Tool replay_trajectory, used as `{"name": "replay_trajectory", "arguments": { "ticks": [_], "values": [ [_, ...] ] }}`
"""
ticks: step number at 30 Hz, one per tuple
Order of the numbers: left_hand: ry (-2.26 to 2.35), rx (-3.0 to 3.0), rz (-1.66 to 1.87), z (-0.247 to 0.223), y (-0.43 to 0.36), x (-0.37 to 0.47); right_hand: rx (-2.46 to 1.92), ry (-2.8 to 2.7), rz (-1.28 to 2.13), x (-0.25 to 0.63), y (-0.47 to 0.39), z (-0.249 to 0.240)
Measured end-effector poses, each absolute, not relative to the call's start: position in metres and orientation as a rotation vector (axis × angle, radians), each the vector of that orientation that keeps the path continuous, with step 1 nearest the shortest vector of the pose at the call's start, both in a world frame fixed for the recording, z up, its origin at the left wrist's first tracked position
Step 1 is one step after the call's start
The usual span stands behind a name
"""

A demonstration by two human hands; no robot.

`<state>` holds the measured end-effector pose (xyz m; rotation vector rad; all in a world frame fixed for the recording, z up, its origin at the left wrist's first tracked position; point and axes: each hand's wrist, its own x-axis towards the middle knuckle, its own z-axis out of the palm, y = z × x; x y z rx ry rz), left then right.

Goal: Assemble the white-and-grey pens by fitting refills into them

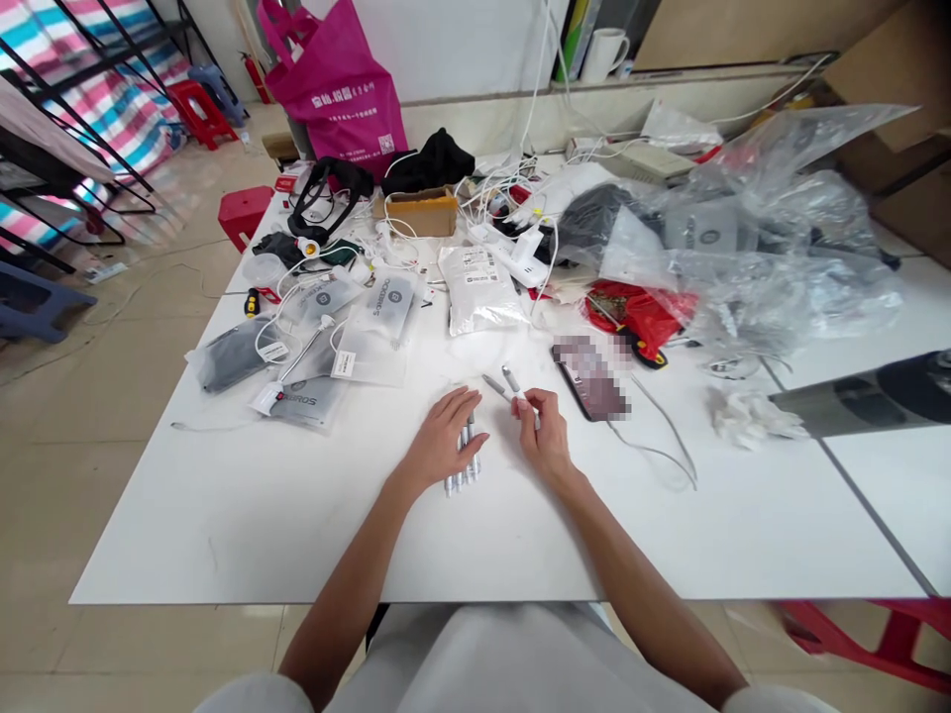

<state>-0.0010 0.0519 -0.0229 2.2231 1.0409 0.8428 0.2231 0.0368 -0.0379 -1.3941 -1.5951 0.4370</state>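
Several slim silver pens point(462, 479) lie side by side on the white table point(297, 525), pointing roughly away from me. Over their upper part rests my left hand point(440, 443), fingers stretched out and thumb apart, covering some of their length. To the right, my right hand point(545, 438) is closed in a pinch on a silver pen point(510, 378), whose tip sticks up past the fingers. A second grey pen-like piece point(495, 386) slants beside it and meets the fingertips; whether it is also gripped, I cannot tell.
A phone point(590, 378) with a cable lies right of my right hand. Plastic-packed pouches point(301, 401) and a white parcel point(481, 292) are beyond my left hand. Tangled cables, a pink bag point(346, 89), clear plastic wrap point(802, 267) and a dark bottle point(869, 393) stand around.
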Motion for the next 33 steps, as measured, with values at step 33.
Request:
{"name": "replay_trajectory", "arguments": {
  "ticks": [33],
  "values": [
    [0.805, 1.049, 1.176, -0.009, 0.063, -0.004, -1.235, -1.901, 0.652, 0.201, 0.025, -0.029]
  ]
}}
